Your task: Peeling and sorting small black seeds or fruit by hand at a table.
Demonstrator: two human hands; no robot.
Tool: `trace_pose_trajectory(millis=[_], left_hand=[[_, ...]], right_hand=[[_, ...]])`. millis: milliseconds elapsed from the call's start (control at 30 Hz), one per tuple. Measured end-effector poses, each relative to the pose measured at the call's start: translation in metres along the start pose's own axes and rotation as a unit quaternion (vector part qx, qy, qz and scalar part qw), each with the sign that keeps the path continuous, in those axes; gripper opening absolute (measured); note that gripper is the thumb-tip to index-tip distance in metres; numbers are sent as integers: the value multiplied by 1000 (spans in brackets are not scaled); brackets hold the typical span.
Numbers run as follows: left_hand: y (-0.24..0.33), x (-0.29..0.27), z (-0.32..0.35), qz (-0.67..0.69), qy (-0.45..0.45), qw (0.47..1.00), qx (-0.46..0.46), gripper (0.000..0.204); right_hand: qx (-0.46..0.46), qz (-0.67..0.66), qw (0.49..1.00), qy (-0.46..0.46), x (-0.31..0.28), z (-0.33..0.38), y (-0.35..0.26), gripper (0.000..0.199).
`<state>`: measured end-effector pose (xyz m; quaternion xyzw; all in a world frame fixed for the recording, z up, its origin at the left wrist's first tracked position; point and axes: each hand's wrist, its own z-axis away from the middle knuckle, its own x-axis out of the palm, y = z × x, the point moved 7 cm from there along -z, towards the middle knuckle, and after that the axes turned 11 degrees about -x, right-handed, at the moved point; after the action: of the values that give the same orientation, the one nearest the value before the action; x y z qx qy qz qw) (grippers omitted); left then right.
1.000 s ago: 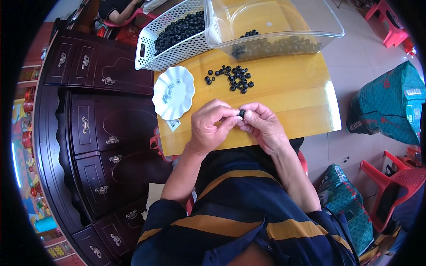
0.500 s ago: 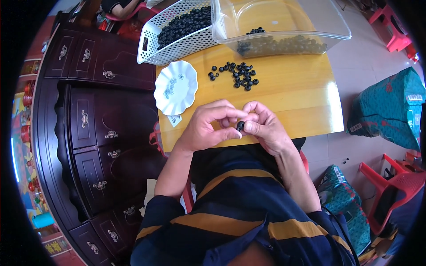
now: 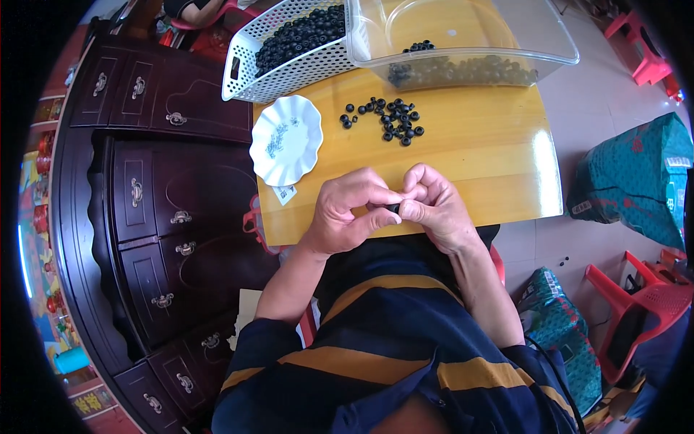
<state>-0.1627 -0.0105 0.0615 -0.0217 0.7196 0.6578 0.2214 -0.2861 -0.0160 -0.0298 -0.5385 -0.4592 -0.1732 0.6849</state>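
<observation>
Above the near edge of a yellow table (image 3: pixel 477 163): two bare hands, one black bead (image 3: pixel 395 207).

Left hand (image 3: pixel 350 210), one, closed at the thumb and forefinger on the bead's left side; right hand (image 3: pixel 437 210), one, fingers curled, thumb and fingertips gripping its right side. Loose beads (image 3: pixel 403 117), some two dozen, too clustered for an exact count, black, well beyond the hands. Plate (image 3: pixel 293 145), one, white, wavy rim, at the table's left; card (image 3: pixel 285 194), one, small, partly beneath it. Basket (image 3: pixel 289 84), one, white, perforated, with black beads past counting; tub (image 3: pixel 549 58), one, clear plastic, just beside it, likewise stocked. Bags, two, teal, on the floor at right: one larger (image 3: pixel 632 177), one lower (image 3: pixel 567 336).
</observation>
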Motion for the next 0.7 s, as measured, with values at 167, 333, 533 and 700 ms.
trace_pose_trajectory(millis=[167,333,533,700], left_hand=[[1,2,-5,-7,1,1000,-1,21],[0,0,-5,-33,-13,999,16,23],[-38,-37,-14,14,101,985,-140,19],[-27,-150,-69,-37,265,957,-113,19]], right_hand=[[-2,-21,1000,12,-4,-2,0,24],[1,-3,1000,3,-5,-2,1,28],[34,39,998,39,-5,-1,7,21],[42,85,995,9,3,0,12,19]])
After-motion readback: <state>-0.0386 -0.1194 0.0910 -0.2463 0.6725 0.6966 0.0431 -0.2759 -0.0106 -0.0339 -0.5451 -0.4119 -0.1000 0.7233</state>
